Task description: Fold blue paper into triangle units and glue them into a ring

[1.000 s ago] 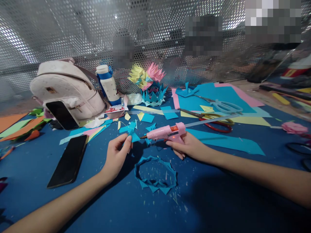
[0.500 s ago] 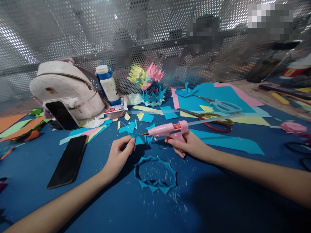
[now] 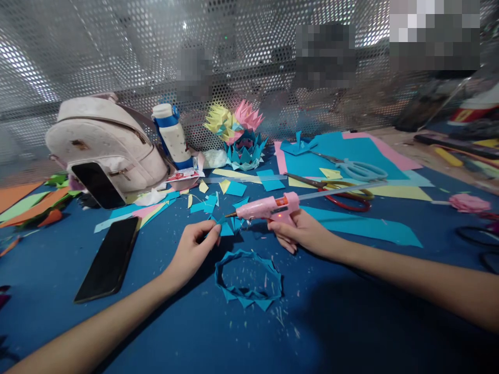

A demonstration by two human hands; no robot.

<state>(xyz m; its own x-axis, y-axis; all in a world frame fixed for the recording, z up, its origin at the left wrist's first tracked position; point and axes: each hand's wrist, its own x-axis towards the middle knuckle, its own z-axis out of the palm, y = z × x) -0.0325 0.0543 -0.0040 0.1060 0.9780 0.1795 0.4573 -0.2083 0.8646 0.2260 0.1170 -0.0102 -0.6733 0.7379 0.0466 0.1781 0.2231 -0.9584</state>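
Between the fingertips of my left hand (image 3: 198, 240) is a small folded piece of blue paper (image 3: 221, 222). My right hand (image 3: 298, 232) is wrapped round the handle of a pink glue gun (image 3: 268, 208); a long clear glue stick (image 3: 343, 191) juts from its back. The gun's nozzle points left and sits close above the pinched paper; whether they touch I cannot tell. Several blue paper pieces (image 3: 236, 224) lie just behind the nozzle. Nearer to me, a ring of pointed blue paper (image 3: 248, 300) rests on the blue table (image 3: 187, 332).
A dark phone (image 3: 109, 259) lies on the left, before a pale backpack (image 3: 105, 137) and a bottle (image 3: 171, 135). Folded paper flowers (image 3: 245, 148) stand at the back. Red-handled scissors (image 3: 345, 202), blue-handled scissors (image 3: 362, 169) and paper sheets (image 3: 374, 150) spread behind my right hand.
My left hand has shifted slightly right with the paper, bringing it nearer under the nozzle. The glue gun has barely moved, and the ring stays in place.
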